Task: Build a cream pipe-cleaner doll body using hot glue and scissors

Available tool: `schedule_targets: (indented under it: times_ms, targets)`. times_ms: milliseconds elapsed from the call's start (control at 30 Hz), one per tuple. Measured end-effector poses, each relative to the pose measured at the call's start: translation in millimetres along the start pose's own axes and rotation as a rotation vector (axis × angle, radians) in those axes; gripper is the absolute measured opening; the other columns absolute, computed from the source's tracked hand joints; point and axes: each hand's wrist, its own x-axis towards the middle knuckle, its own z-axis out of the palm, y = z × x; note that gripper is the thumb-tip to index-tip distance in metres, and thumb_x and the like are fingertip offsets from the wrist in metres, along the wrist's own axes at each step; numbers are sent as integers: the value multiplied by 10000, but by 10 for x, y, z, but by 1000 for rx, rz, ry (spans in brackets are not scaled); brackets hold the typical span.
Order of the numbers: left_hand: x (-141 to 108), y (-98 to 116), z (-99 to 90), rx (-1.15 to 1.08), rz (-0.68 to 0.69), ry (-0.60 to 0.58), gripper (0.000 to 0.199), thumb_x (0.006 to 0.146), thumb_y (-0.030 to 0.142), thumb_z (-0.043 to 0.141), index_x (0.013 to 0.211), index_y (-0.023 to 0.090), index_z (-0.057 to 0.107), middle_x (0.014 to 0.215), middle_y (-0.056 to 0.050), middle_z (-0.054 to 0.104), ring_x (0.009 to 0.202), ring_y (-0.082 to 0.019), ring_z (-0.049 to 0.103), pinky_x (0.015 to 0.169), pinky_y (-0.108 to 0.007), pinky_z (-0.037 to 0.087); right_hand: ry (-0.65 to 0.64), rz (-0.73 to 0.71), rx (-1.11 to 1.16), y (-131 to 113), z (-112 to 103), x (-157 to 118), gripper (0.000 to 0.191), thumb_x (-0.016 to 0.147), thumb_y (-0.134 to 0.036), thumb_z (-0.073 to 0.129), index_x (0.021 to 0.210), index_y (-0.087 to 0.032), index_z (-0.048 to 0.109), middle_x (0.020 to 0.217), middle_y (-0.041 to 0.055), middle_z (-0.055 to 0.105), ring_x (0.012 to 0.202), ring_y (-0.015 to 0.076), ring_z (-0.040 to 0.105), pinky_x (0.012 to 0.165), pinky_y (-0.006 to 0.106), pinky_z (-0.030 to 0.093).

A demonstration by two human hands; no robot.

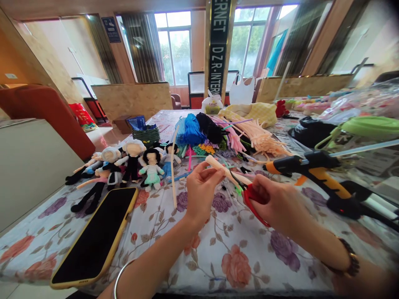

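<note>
Between the fingers of my left hand (pixel 204 187) is a pale peach pipe-cleaner piece (pixel 215 162), its thick end pointing up and away from me. Red-handled scissors (pixel 254 203) are gripped in my right hand (pixel 276 203), with their dark blades at the peach piece just right of my left fingertips. Whether the blades are cutting into it I cannot tell. A long cream pipe cleaner (pixel 173 174) lies left of my left hand. Beyond both hands are bundles of pipe cleaners in blue (pixel 193 129), black (pixel 212 128) and peach (pixel 262 137).
Several small fuzzy dolls (pixel 132 160) lie at the left, behind a yellow-cased phone (pixel 96 236). A black and orange hot glue gun (pixel 324 178) stands close to my right hand. Behind it are a green-lidded container (pixel 368 128) and plastic bags. Flowered cloth (pixel 237 265) covers the table.
</note>
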Motion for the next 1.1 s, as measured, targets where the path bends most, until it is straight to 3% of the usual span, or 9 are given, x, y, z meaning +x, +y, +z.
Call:
schedule_targets:
  times_ms: [100, 300, 1100]
  targets:
    - [-16, -11, 1, 4, 22, -41, 149, 684, 213, 691, 795, 144, 618, 760, -30, 701, 736, -136, 656, 779, -296, 530, 33, 25, -53, 1, 52, -17, 223, 672, -265, 605, 610, -214, 397, 456, -65, 462, 391, 83, 394, 415, 205, 279]
    - [-33, -27, 12, -22, 58, -24, 195, 663, 234, 722, 770, 143, 586, 806, -42, 707, 783, -152, 663, 799, -329, 540, 50, 85, -78, 15, 132, -60, 219, 682, -294, 589, 626, -219, 391, 475, -57, 494, 406, 102, 427, 435, 220, 303]
    - [-87, -41, 28, 45, 92, 13, 236, 662, 228, 718, 710, 159, 497, 849, -45, 707, 816, -158, 650, 822, -343, 512, 95, 62, -158, -23, 176, -96, 166, 723, -319, 499, 648, -223, 387, 505, -25, 546, 416, 126, 493, 449, 232, 318]
